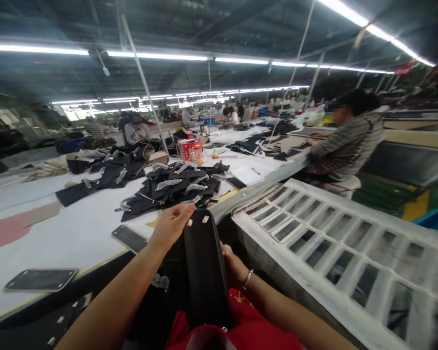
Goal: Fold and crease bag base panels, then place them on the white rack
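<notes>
A black leather bag panel (206, 267) stands upright on my lap, its narrow face toward me, with small white tabs near its top. My left hand (171, 224) grips the panel's top left edge, fingers curled over it. My right hand (233, 265), with a bracelet at the wrist, holds the panel's right side from behind; its fingers are mostly hidden. A red cloth (251, 325) covers my lap under the panel.
A long white work table (58, 233) runs to my left with a heap of black bag parts (175, 187), flat black panels (40, 279) and a red box (190, 149). A white slotted rack (336, 238) lies at right. A seated co-worker (346, 138) works further along.
</notes>
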Available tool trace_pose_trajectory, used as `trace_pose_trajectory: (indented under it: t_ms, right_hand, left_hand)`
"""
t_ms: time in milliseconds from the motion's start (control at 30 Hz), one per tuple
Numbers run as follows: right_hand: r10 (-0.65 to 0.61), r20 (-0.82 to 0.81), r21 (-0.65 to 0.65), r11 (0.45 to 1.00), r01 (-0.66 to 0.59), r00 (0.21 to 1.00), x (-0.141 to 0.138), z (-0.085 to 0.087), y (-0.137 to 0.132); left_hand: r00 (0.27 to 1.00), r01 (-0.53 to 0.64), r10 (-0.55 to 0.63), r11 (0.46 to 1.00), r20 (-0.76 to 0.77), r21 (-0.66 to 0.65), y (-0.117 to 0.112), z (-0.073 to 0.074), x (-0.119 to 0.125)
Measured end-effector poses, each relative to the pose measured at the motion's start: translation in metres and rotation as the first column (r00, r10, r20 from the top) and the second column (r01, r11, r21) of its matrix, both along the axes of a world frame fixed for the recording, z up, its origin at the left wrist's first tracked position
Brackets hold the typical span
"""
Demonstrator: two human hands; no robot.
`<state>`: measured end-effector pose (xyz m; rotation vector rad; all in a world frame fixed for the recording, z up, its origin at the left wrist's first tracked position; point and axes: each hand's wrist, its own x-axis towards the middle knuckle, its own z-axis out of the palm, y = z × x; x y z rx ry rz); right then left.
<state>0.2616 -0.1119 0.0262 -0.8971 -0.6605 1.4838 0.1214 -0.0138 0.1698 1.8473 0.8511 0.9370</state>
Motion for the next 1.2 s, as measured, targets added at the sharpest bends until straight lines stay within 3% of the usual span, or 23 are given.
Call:
trace_pose_trajectory:
  t_ms: [100,167,233,267,333,400,433,500,567,633,767,867,967,1067,1133,1200]
  right_hand:
    - [-0.063,0.01,0.044,0.997,0.063,0.998,0.007,0.01,-0.006]
    - [-0.131,0.124,0.072,0.99,0.122,0.984,0.02,0.015,-0.011]
    - [-0.277,0.299,0.122,0.96,0.252,0.913,0.038,0.02,-0.018]
    - [-0.391,0.397,0.179,0.92,0.348,0.83,0.046,0.024,-0.024]
    - [-0.612,0.554,0.37,0.788,0.491,0.565,0.061,0.038,-0.036]
    - [-0.717,0.601,0.562,0.693,0.452,0.352,0.071,0.059,-0.049]
    - [-0.719,0.624,0.619,0.693,0.369,0.306,0.074,0.071,-0.053]
    - [-0.655,0.705,0.632,0.754,0.177,0.272,0.077,0.095,-0.058]
    - [-0.558,0.783,0.564,0.823,0.063,0.275,0.079,0.111,-0.055]
    - [-0.471,0.808,0.495,0.869,0.025,0.354,0.08,0.117,-0.048]
    - [-0.343,0.756,0.425,0.905,-0.019,0.558,0.081,0.113,-0.035]
    - [-0.339,0.758,0.404,0.915,0.007,0.557,0.078,0.106,-0.037]
    - [-0.315,0.78,0.382,0.924,-0.013,0.54,0.074,0.098,-0.045]
    - [-0.263,0.775,0.345,0.938,-0.036,0.574,0.078,0.082,-0.051]
    - [-0.315,0.731,0.338,0.938,0.08,0.606,0.085,0.067,-0.057]
    - [-0.337,0.623,0.266,0.94,0.214,0.706,0.089,0.05,-0.07]
  left_hand:
    - [0.988,0.154,-0.155,0.987,0.013,0.045,-0.008,0.006,0.018]
    - [0.967,0.255,-0.253,0.963,-0.034,0.091,-0.014,0.01,0.026]
    - [0.948,0.317,-0.311,0.944,-0.073,0.095,-0.019,0.013,0.03]
    - [0.942,0.333,-0.327,0.94,-0.082,0.08,-0.021,0.013,0.032]
    - [0.932,0.357,-0.353,0.933,-0.084,0.038,-0.025,0.014,0.035]
    - [0.917,0.39,-0.387,0.921,-0.091,0.014,-0.03,0.014,0.039]
    - [0.91,0.406,-0.403,0.914,-0.094,0.018,-0.033,0.015,0.041]
    - [0.906,0.417,-0.409,0.907,-0.109,0.06,-0.038,0.017,0.045]
    - [0.919,0.388,-0.372,0.913,-0.132,0.126,-0.043,0.019,0.048]
    - [0.935,0.345,-0.32,0.921,-0.153,0.182,-0.045,0.019,0.05]
    - [0.951,0.291,-0.254,0.929,-0.177,0.229,-0.043,0.01,0.053]
    - [0.951,0.285,-0.247,0.933,-0.185,0.219,-0.043,0.002,0.054]
    - [0.953,0.283,-0.259,0.945,-0.157,0.162,-0.042,-0.004,0.055]
    - [0.968,0.234,-0.221,0.967,-0.122,0.101,-0.038,-0.007,0.052]
    - [0.974,0.208,-0.201,0.976,-0.106,0.058,-0.039,-0.005,0.05]
    - [0.978,0.187,-0.184,0.982,-0.103,0.02,-0.05,-0.002,0.051]
